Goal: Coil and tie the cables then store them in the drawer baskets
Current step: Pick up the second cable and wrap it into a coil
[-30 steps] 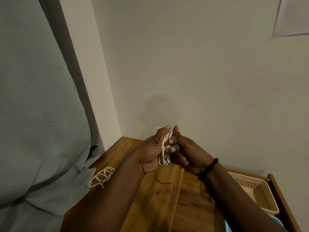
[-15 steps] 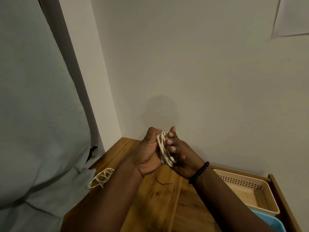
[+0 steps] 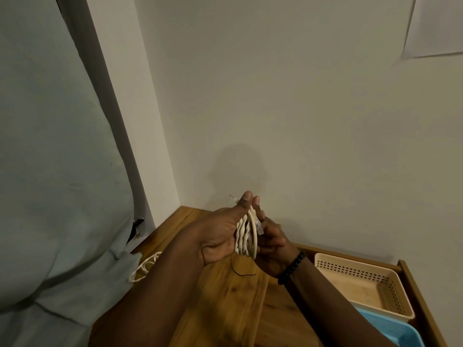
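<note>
White coil (image 3: 246, 236), far side hidden

Dim, warm light; a soft shadow falls on the wall (image 3: 288, 108), and wide-angle bending curves the edges.

Left hand (image 3: 220, 236): gripping the coiled cream cable (image 3: 246, 237), thumb lying along its upper edge.
Right hand (image 3: 271, 242): pressing against the coil's far side, wearing a black bead bracelet (image 3: 292, 267).
Thin dark tie (image 3: 238, 270): hanging below the coil.
Second cream coil (image 3: 145, 267): lying on the wooden top (image 3: 225, 309).
Beige basket (image 3: 363, 284): sitting beside a blue basket (image 3: 390, 329) in the open drawer.
</note>
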